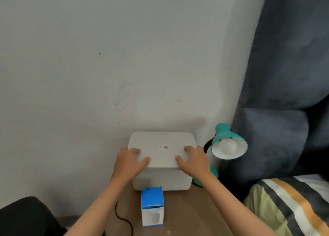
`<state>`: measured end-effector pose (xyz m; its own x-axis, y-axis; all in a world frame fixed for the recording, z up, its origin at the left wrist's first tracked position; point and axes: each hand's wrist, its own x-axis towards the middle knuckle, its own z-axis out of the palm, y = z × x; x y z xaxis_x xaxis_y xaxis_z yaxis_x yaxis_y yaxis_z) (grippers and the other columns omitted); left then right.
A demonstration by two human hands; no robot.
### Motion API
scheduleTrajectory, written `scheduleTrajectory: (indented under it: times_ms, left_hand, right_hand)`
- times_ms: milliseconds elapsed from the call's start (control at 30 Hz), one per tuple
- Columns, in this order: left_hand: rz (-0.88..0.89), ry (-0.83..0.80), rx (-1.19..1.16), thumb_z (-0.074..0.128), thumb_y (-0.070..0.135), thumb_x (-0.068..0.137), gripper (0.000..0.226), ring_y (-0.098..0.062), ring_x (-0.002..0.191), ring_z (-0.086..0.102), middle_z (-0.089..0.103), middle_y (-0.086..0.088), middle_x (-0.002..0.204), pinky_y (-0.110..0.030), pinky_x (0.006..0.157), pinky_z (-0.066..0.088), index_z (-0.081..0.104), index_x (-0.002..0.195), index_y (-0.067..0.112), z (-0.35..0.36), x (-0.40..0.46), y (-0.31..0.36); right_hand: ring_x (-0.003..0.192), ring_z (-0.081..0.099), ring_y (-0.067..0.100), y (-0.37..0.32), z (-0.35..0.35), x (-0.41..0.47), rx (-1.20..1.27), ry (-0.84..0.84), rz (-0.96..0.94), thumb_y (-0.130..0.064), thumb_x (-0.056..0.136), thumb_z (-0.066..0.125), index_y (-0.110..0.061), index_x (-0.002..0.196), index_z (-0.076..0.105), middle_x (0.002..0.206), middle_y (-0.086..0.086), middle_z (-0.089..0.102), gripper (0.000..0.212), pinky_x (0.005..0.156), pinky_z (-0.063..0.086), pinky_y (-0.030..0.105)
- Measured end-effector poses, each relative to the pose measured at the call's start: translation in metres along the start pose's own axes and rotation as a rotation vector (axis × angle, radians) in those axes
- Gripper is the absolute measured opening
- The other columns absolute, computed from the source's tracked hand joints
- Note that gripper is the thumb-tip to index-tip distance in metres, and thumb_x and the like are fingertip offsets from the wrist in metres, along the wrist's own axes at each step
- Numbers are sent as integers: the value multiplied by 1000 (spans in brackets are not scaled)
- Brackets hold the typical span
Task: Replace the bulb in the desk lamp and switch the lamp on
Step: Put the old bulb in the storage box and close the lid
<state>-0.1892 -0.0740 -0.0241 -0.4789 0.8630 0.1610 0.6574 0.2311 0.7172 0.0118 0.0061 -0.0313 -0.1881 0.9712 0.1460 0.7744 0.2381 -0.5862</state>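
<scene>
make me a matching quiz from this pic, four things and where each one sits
Things:
1. lamp
2. bulb box
3. white bin
4. cable

Places:
A. under both hands
B. right of the bin, by the cushions
C. near edge of the table, in front of the bin
D. left of the bulb box

Pairs: 1-B, 2-C, 3-A, 4-D

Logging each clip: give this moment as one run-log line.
left hand: grips box lid | right hand: grips box lid | white box: on table, closed | lamp: off, bulb fitted | bulb carton: untouched
</scene>
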Motion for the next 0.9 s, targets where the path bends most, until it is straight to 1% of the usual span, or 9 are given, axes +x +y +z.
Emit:
scheduleTrajectory:
  times_ms: [133,300,400,533,633,767,867,900]
  left_hand:
    - [-42,-19,8,71,45,72,59,-25,118,49,47,-9,130,-38,97,44,58,120,14,12,29,-3]
    - [-80,-45,71,68,46,75,61,-28,117,49,46,-12,130,-37,94,43,54,124,12,25,40,-11]
    - [-71,-42,98,65,46,78,60,-29,120,45,43,-14,132,-36,95,42,52,125,11,31,42,-15]
    - [-50,-40,121,62,44,80,54,-33,123,41,41,-17,134,-37,96,40,55,119,8,35,44,-15]
    - [-35,-50,152,58,46,83,54,-35,128,35,36,-19,139,-38,100,37,51,123,10,37,43,-16]
    - [-10,-69,195,52,47,86,54,-36,131,30,30,-20,143,-40,102,35,47,126,12,40,43,-18]
    - [4,-103,204,49,49,88,60,-36,138,20,15,-20,152,-43,108,30,38,136,16,45,41,-23]
    - [9,-102,203,48,49,88,60,-36,139,18,13,-19,153,-43,109,30,36,137,17,46,41,-24]
  right_hand:
    - [113,51,30,-1,10,30,-7,-37,36,-50,80,57,-17,129,50,127,12,44,60,90,45,36]
    - [115,48,30,3,24,42,-56,-96,64,-52,81,55,-17,130,48,127,13,44,61,94,45,38]
    - [114,48,30,5,30,44,-82,-82,53,-53,81,54,-18,131,48,125,12,45,61,95,45,39]
    - [116,47,30,8,34,45,-43,-60,55,-54,80,55,-20,132,48,127,12,43,63,96,45,39]
    - [117,47,30,12,38,44,-30,-24,44,-54,80,55,-20,130,49,128,12,43,61,96,45,39]
    - [114,49,32,16,45,42,-51,42,10,-56,81,51,-21,127,50,127,14,44,58,93,46,40]
    - [118,48,34,24,52,41,-57,35,23,-59,80,48,-23,126,48,134,18,41,58,92,48,41]
    - [118,48,34,25,53,42,-60,39,22,-59,80,48,-24,125,48,135,18,41,58,91,48,41]
